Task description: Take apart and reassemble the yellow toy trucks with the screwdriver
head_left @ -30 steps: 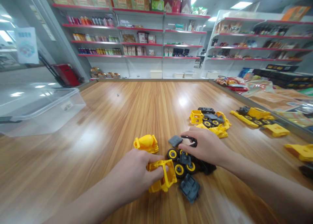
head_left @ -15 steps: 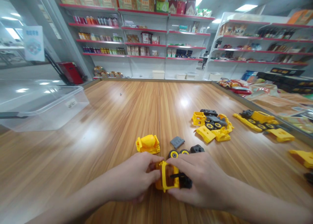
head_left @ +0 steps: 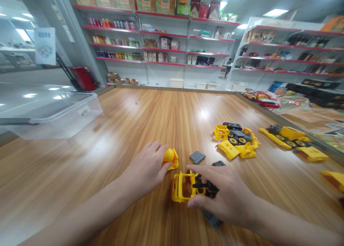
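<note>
My left hand (head_left: pixel 149 165) is closed around a yellow toy mixer drum (head_left: pixel 170 157) and covers its left side. My right hand (head_left: pixel 221 190) hovers over the toy truck's dark wheeled chassis, thumb and index finger spread. A thin black rod-like piece (head_left: pixel 199 185) juts from under this hand, seemingly held by the curled fingers, which are hidden. Just left of its fingertips stands a yellow toy truck cab (head_left: pixel 183 188) with open window frames. A grey flat piece (head_left: pixel 197 157) lies beyond the right hand, and another grey-blue piece (head_left: pixel 212 218) shows below it.
More toy truck parts (head_left: pixel 236 140) lie in a cluster at the right, with a second group (head_left: pixel 291 138) beyond. A clear plastic bin (head_left: pixel 67 117) stands at the left. Stocked shelves (head_left: pixel 161 51) line the back, and packaged goods (head_left: pixel 268 99) sit beyond the table's right edge.
My left hand has left the cab and moved up and left onto the mixer drum. The right thumb and index finger have spread away from the cab. The grey-blue piece below has come into view.
</note>
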Motion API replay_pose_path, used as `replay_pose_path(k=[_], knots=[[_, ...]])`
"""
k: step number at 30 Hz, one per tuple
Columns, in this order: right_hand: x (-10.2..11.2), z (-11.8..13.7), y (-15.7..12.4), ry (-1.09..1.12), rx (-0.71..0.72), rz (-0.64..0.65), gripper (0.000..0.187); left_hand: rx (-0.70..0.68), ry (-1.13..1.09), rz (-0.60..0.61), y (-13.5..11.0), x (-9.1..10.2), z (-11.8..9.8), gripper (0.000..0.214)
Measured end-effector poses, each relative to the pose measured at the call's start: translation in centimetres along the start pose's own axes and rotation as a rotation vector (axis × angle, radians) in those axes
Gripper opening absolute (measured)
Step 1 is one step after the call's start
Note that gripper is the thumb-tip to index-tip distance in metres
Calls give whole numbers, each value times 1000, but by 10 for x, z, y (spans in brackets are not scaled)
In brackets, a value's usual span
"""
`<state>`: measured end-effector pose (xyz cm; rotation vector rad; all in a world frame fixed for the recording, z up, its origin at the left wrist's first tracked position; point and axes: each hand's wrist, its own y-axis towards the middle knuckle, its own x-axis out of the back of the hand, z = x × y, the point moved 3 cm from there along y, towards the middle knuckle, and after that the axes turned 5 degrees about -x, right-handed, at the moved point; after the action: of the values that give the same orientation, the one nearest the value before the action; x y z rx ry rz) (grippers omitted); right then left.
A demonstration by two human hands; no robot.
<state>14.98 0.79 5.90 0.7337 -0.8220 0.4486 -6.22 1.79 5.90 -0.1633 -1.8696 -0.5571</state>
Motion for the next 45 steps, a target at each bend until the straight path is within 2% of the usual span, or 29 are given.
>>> replay_pose_path(k=[3, 6, 9, 11, 14, 17, 21, 28, 31, 34, 36, 38, 41, 45], knots=[[5, -7, 0, -18, -97, -66, 51, -28, -115, -10, 0, -1, -7, 23], [7, -12, 0, -13, -166, -91, 62, -187, -257, -71, -4, 5, -24, 31], [7, -10, 0, 2, -107, -113, 68, -387, -324, -149, -10, 10, -40, 41], [7, -6, 1, 6, -32, -131, 61, -481, -334, -193, -13, 12, -44, 47], [9, -2, 2, 2, 58, -180, 44, -539, -331, -234, -14, 12, -44, 53], [13, -1, 3, -32, 97, -189, 41, -555, -352, -261, -13, 11, -43, 54], [16, 1, 3, -43, 91, -167, 38, -501, -496, -301, -12, 8, -42, 44], [19, 4, 4, -86, 114, -152, 37, -343, -736, -210, -11, 2, -42, 31], [23, 4, 4, -146, 199, -117, 35, -392, -675, -224, -10, 7, -41, 31], [29, -2, 6, -276, 215, -98, 35, -496, -470, -347, -11, 19, -40, 35], [34, -13, 8, -343, 147, -133, 35, -494, -330, -448, -10, 27, -36, 38], [41, -27, 11, -358, 2, -224, 34, -402, -244, -463, -8, 29, -30, 36], [47, -45, 14, -406, -246, -253, 32, -208, -193, -278, -2, 16, -19, 28], [49, -60, 13, -442, -442, -163, 21, -50, -206, -38, 0, -11, -8, 22]])
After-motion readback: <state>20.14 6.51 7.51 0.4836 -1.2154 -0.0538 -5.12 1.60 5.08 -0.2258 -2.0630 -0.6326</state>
